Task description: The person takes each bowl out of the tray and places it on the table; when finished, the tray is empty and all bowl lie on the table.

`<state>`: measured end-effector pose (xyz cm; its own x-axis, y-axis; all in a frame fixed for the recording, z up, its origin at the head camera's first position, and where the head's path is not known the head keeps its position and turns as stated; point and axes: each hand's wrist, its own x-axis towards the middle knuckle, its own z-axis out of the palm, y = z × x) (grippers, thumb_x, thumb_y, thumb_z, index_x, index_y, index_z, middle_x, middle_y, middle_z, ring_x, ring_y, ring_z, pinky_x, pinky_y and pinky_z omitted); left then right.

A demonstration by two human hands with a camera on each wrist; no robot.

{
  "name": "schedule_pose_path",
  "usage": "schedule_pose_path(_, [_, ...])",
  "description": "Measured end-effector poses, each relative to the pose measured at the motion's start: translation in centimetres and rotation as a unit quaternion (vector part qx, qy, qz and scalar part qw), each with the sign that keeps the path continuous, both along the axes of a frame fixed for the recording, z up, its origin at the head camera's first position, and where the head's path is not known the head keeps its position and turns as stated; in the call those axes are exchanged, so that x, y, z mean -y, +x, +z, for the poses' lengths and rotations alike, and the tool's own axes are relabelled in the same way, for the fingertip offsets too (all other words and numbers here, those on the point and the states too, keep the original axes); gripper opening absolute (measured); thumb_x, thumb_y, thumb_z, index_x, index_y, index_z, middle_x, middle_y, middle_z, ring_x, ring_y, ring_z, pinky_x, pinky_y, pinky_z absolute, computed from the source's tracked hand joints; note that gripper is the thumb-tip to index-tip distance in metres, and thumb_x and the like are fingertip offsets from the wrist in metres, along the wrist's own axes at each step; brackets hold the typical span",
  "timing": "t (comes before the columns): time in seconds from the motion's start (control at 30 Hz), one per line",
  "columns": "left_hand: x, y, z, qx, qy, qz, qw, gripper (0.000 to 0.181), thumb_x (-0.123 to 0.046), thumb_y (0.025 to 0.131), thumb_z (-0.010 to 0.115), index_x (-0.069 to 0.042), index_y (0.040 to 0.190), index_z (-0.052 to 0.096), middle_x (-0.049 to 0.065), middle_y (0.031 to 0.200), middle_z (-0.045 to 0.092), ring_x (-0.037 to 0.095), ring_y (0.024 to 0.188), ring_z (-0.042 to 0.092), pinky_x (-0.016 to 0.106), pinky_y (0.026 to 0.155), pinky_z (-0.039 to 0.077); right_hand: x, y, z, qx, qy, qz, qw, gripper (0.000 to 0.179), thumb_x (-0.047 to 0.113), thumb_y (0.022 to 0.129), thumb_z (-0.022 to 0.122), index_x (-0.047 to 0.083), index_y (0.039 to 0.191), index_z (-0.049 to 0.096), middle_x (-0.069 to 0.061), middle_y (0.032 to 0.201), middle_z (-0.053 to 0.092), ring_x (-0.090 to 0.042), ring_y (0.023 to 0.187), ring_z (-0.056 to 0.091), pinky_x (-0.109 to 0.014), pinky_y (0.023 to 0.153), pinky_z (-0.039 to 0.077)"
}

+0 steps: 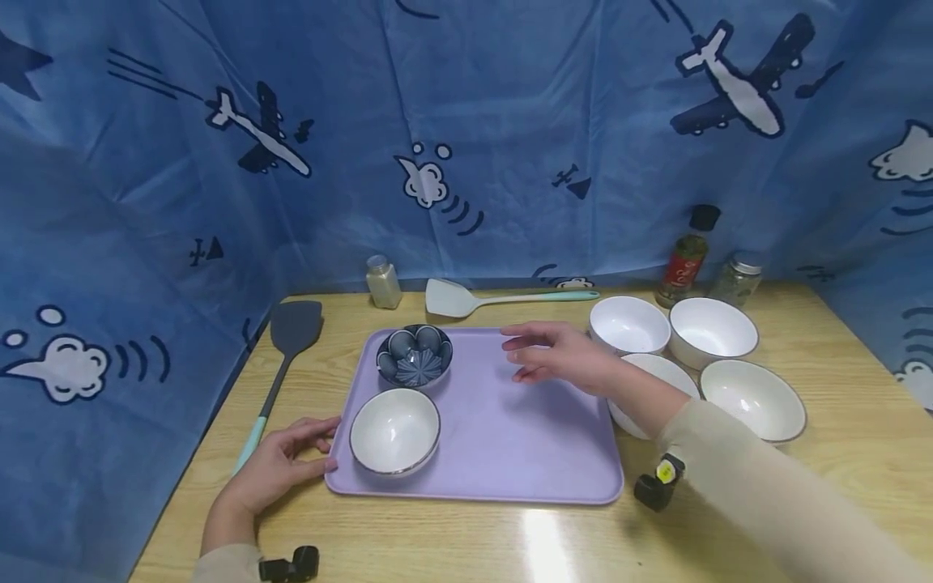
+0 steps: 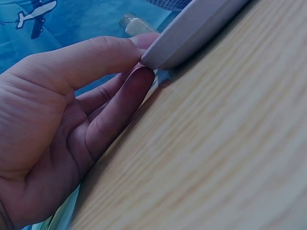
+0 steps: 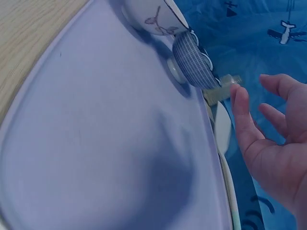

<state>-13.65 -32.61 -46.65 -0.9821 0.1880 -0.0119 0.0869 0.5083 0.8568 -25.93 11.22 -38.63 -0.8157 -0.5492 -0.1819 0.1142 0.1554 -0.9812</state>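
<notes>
A lilac tray lies on the wooden table. My left hand pinches its left rim; in the left wrist view the thumb lies on the rim with a fingertip just below it. On the tray's left part stand a white bowl with a dark rim and, behind it, a dark blue petal-patterned bowl. Over the tray's right part hovers my right hand, fingers spread and holding nothing. In the right wrist view its palm is turned up beside the tray's far edge.
Several white bowls crowd together right of the tray, partly behind my right forearm. At the back are a white spatula, a salt-like shaker, a sauce bottle and a glass jar. A dark spatula lies at left.
</notes>
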Motion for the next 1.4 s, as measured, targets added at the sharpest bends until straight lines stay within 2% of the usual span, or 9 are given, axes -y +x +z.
schedule_pose_path(0.23, [0.0, 0.1, -0.1, 0.008, -0.009, 0.009, 0.9999, 0.060, -0.031, 0.082, 0.082, -0.018, 0.138, 0.061, 0.003, 0.123, 0.065, 0.007, 0.111, 0.057, 0.002, 0.100, 0.032, 3.0, -0.5, -1.1, 0.025, -0.009, 0.004, 0.9996, 0.058, 0.010, 0.095, 0.066, 0.001, 0.148, 0.044, -0.031, 0.144, 0.047, -0.021, 0.089, 0.072, -0.043, 0.089, 0.059])
schedule_pose_path(0.47, [0.0, 0.0, 0.0, 0.002, -0.014, 0.009, 0.9999, 0.061, -0.033, 0.082, 0.082, -0.019, 0.137, 0.062, 0.002, 0.126, 0.065, 0.001, 0.118, 0.055, 0.003, 0.101, 0.033, 5.1, -1.9, -2.1, 0.046, -0.022, 0.001, 0.9987, 0.060, 0.008, 0.097, 0.062, 0.002, 0.151, 0.037, -0.024, 0.134, 0.053, -0.024, 0.091, 0.071, -0.046, 0.094, 0.056])
schedule_pose_path(0.57, [0.1, 0.0, 0.1, 0.005, -0.017, 0.013, 0.9998, 0.062, -0.034, 0.081, 0.083, -0.020, 0.138, 0.062, 0.002, 0.128, 0.065, -0.001, 0.120, 0.054, 0.004, 0.102, 0.033, 6.1, -2.4, -2.3, 0.050, -0.029, -0.007, 0.9983, 0.059, 0.008, 0.098, 0.061, 0.002, 0.152, 0.037, -0.020, 0.128, 0.056, -0.025, 0.092, 0.071, -0.043, 0.093, 0.058])
schedule_pose_path(0.7, [0.1, 0.0, 0.1, 0.002, -0.005, 0.013, 0.9999, 0.062, -0.029, 0.082, 0.083, -0.015, 0.138, 0.061, 0.005, 0.127, 0.065, 0.004, 0.113, 0.058, 0.004, 0.101, 0.034, 7.2, -2.8, -2.7, 0.052, -0.040, -0.016, 0.9977, 0.057, 0.005, 0.098, 0.059, 0.001, 0.151, 0.038, -0.020, 0.124, 0.057, -0.025, 0.088, 0.072, -0.041, 0.090, 0.059])
schedule_pose_path(0.93, [0.0, -0.2, 0.0, 0.003, -0.006, 0.008, 0.9999, 0.062, -0.029, 0.081, 0.083, -0.016, 0.138, 0.061, 0.004, 0.122, 0.066, 0.009, 0.107, 0.061, 0.004, 0.100, 0.035, 8.7, -2.8, -3.8, 0.082, -0.044, -0.016, 0.9955, 0.061, 0.008, 0.098, 0.062, 0.006, 0.153, 0.035, -0.025, 0.138, 0.052, -0.025, 0.087, 0.072, -0.036, 0.085, 0.061])
schedule_pose_path(1.4, [0.0, -0.2, 0.0, 0.008, 0.004, 0.006, 0.9999, 0.062, -0.027, 0.082, 0.083, -0.015, 0.138, 0.061, 0.006, 0.118, 0.065, 0.010, 0.104, 0.060, 0.004, 0.099, 0.037, 10.8, -2.2, -4.4, 0.097, -0.083, -0.009, 0.9918, 0.065, -0.001, 0.099, 0.053, 0.011, 0.157, 0.028, -0.033, 0.138, 0.045, -0.022, 0.076, 0.070, -0.035, 0.080, 0.062])
